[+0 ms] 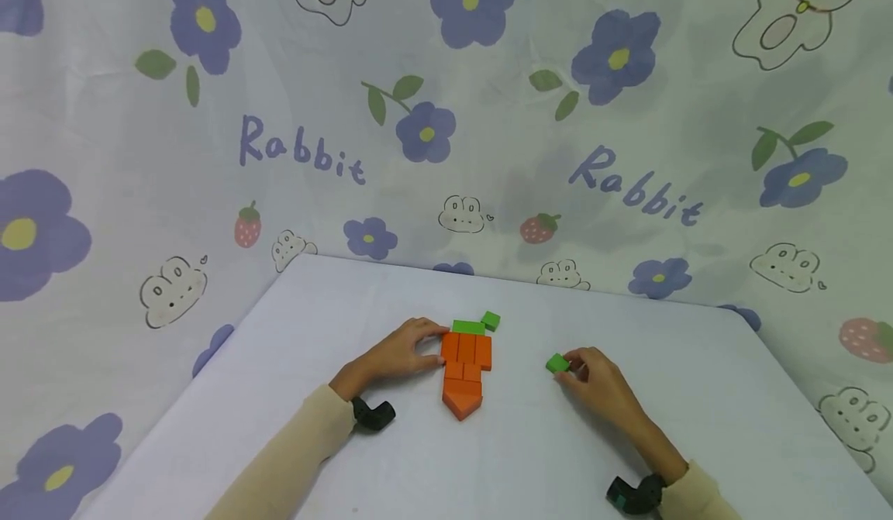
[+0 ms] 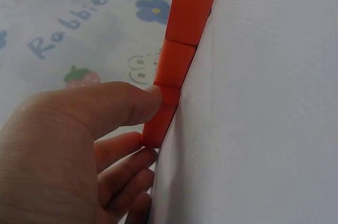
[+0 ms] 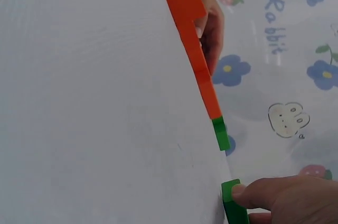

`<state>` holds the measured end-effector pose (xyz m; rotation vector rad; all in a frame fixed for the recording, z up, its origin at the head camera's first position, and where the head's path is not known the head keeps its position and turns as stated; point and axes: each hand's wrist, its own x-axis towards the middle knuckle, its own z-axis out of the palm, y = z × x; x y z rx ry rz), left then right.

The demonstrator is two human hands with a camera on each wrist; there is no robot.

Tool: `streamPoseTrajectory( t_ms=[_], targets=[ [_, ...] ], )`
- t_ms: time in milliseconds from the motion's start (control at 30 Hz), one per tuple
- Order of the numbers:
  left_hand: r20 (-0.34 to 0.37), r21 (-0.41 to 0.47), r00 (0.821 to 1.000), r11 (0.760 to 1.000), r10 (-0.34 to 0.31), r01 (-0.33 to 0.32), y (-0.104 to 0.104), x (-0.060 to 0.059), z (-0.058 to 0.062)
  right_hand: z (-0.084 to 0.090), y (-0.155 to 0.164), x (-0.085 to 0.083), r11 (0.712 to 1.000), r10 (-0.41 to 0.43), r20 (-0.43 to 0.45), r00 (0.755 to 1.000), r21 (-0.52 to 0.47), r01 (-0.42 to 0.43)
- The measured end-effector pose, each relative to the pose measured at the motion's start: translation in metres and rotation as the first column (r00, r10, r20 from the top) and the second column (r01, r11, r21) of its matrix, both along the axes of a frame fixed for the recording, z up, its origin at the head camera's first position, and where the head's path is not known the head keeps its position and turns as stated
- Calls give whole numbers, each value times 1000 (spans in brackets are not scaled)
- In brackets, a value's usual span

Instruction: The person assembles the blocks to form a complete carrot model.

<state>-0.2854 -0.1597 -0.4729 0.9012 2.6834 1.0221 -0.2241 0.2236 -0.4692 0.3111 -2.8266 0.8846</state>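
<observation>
A flat carrot shape of orange blocks lies on the white table, topped by a long green block and a small green cube. My left hand rests against the carrot's upper left side. In the left wrist view this left hand has its thumb on the side of an orange block, with curled fingers at the block's end. To the right, my right hand pinches a separate small green block on the table. The right wrist view shows its thumb on that green block.
A cloth backdrop printed with flowers and rabbits hangs behind the table's far edge. Black wrist camera mounts sit on both forearms. The right wrist view shows the carrot edge-on with its long green block.
</observation>
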Motion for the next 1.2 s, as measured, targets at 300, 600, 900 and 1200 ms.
streamPoseTrajectory(
  t_ms=[300, 600, 900, 1200],
  targets=[
    [2, -5, 1000, 1000, 12, -12, -3, 4, 0, 21, 2, -16, 999, 32, 9, 999, -35, -32],
    [-1, -22, 1000, 1000, 11, -11, -5, 4, -1, 59, -38, -66, 984, 168, -19, 986, -61, -169],
    [22, -24, 1000, 1000, 5, -5, -1, 2, 0, 64, -96, -108, 936, 347, 74, 935, -84, -341],
    [6, -22, 1000, 1000, 13, -12, 1, 2, -1, 43, -131, -134, 918, 392, 236, 889, -44, -393]
  ],
)
